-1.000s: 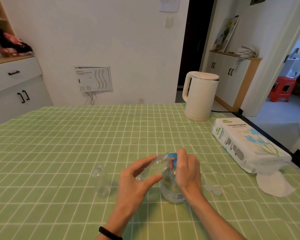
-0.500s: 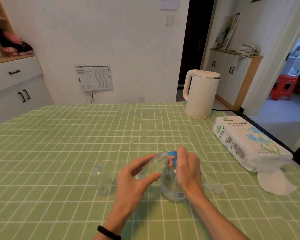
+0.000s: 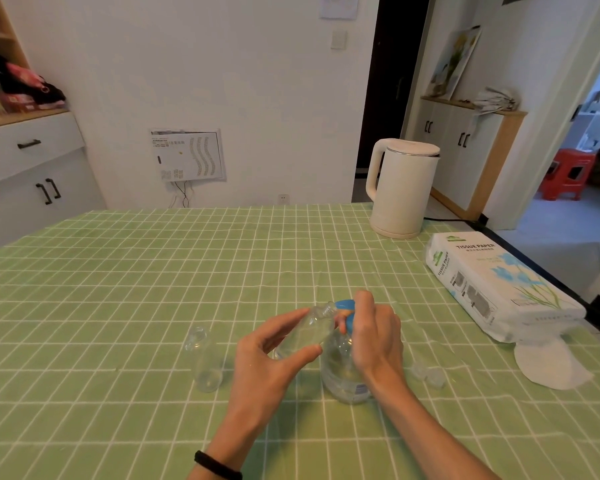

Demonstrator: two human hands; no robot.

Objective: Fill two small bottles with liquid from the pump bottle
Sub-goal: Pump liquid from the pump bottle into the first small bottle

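Observation:
A clear pump bottle (image 3: 343, 379) with a blue pump head (image 3: 344, 304) stands on the green checked tablecloth (image 3: 118, 289). My right hand (image 3: 378, 337) rests over the pump head, fingers curled around it. My left hand (image 3: 274, 351) holds a small clear bottle (image 3: 309, 329) tilted, pinched between thumb and fingers, its open mouth right at the blue nozzle. A second small clear bottle (image 3: 205, 362) stands upright on the cloth to the left, apart from both hands. Two small clear caps (image 3: 428, 374) lie right of the pump bottle.
A cream electric kettle (image 3: 400, 192) stands at the far right of the table. A tissue paper pack (image 3: 496, 289) lies along the right edge, with a loose white tissue (image 3: 551, 365) in front of it.
The hands and bottles hold nearly the same pose. My right hand has pressed down slightly on the pump head.

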